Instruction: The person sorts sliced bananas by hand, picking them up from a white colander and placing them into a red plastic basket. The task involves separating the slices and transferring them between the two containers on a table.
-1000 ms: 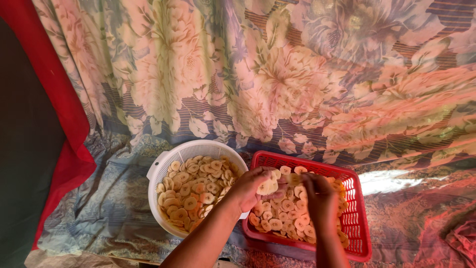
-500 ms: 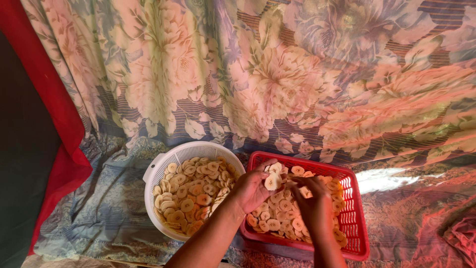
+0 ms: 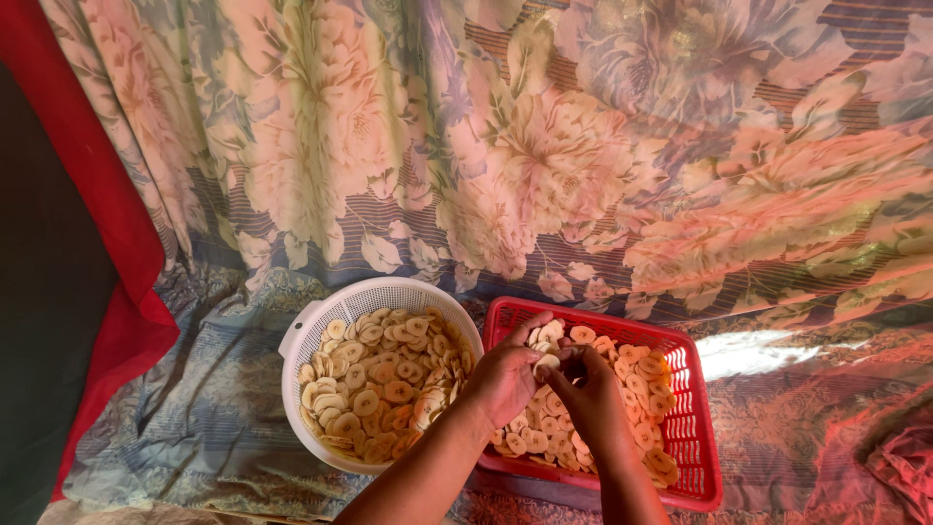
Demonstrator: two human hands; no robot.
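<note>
A white round colander (image 3: 309, 329) at the lower centre is full of pale sliced rounds (image 3: 379, 384). To its right stands a red plastic basket (image 3: 696, 428) with more slices (image 3: 637, 379) spread inside. Over the basket's left half, my left hand (image 3: 505, 374) and my right hand (image 3: 591, 394) meet, fingertips together on a small clump of slices (image 3: 546, 365). Both forearms come up from the bottom edge. The slices under my hands are hidden.
A large floral cloth (image 3: 544, 156) covers the ground and the whole upper view. A red cloth edge (image 3: 117, 233) runs down the left, with a dark area beyond it. Crumpled fabric (image 3: 894, 457) lies at the lower right.
My two hands have drawn together over the basket's left side, now pinching the same clump of slices. The view has shifted slightly.
</note>
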